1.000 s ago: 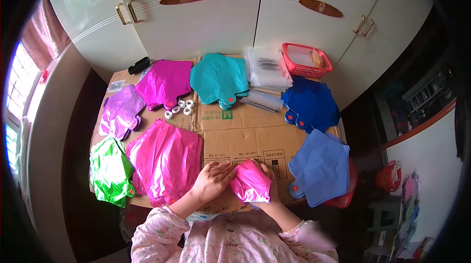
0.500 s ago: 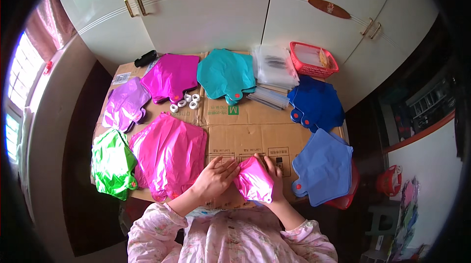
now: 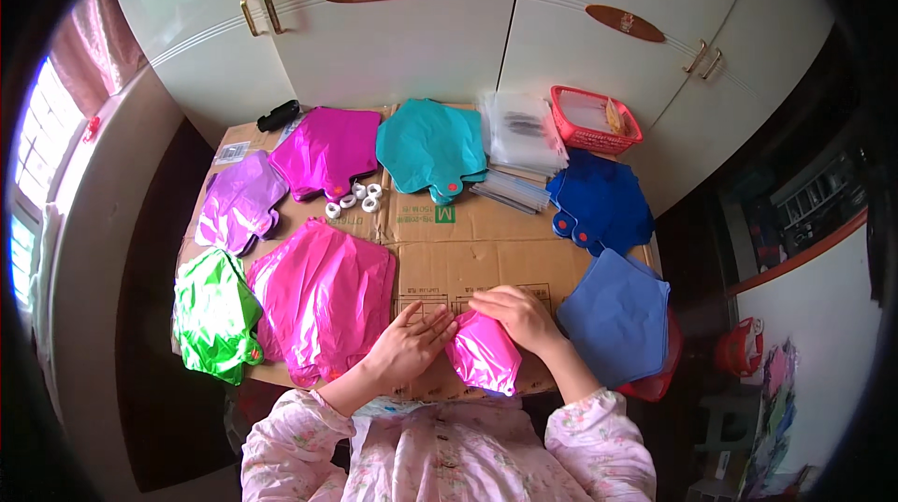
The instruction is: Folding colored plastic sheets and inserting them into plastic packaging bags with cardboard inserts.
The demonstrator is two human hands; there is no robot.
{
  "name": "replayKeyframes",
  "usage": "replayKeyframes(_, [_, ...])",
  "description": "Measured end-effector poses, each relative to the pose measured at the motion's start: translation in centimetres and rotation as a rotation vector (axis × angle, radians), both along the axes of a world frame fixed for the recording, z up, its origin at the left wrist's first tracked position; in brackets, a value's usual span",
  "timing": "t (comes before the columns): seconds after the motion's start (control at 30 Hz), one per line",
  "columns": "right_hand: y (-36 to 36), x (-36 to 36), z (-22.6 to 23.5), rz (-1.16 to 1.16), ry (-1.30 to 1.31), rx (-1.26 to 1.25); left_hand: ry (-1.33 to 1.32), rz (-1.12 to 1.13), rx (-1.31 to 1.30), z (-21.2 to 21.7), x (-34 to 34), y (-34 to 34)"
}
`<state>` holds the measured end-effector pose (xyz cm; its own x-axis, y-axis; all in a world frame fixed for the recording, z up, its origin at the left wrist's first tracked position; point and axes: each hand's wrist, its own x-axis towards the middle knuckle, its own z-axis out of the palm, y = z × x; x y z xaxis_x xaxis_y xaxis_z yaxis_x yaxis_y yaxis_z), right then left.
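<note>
- Head view: The person is sitting at a table covered with flat brown cardboard (image 3: 486,254).
- The left hand (image 3: 410,345) is lying flat with its fingers stretched out, pressing on the left edge of a small folded pink bag (image 3: 482,354).
- The right hand (image 3: 516,313) is curling over the top of the same pink bag, holding it down.
- The pink bag is lying on the near edge of the cardboard, right in front of the person, between the two hands.
- A big pink pile (image 3: 323,298) is lying just left of the left hand.
- A shiny green bag (image 3: 213,315) is sitting further left, at the table's edge.
- A light blue stack (image 3: 617,315) is lying just right of the right hand.
- Farther back, a purple bag (image 3: 237,207), a magenta bag (image 3: 325,151), a teal bag (image 3: 430,146) and a dark blue bag (image 3: 601,203) are lying in a row.
- Small white rings (image 3: 354,201) are sitting between the magenta bag and the teal bag.
- A red basket (image 3: 593,118) is standing at the far right, beside a clear stack (image 3: 522,132).
</note>
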<state>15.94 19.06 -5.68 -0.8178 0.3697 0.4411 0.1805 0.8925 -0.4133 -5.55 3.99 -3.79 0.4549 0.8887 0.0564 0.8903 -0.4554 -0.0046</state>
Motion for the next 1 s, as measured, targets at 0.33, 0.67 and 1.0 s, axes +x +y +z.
replayKeyframes(0.33, [0.8, -0.9, -0.6, 0.088, -0.011, 0.212, 0.001, 0.042, -0.013, 0.1, 0.3, -0.9])
replayKeyframes(0.67, [-0.6, -1.2, 4.1, 0.007, -0.241, -0.093, 0.033, 0.091, 0.039, -0.9, 0.9, -1.2])
replayKeyframes(1.0, [-2.6, -0.8, 0.4, 0.113, -0.428, 0.132, 0.070, 0.117, 0.020, -0.8, 1.5, -1.6])
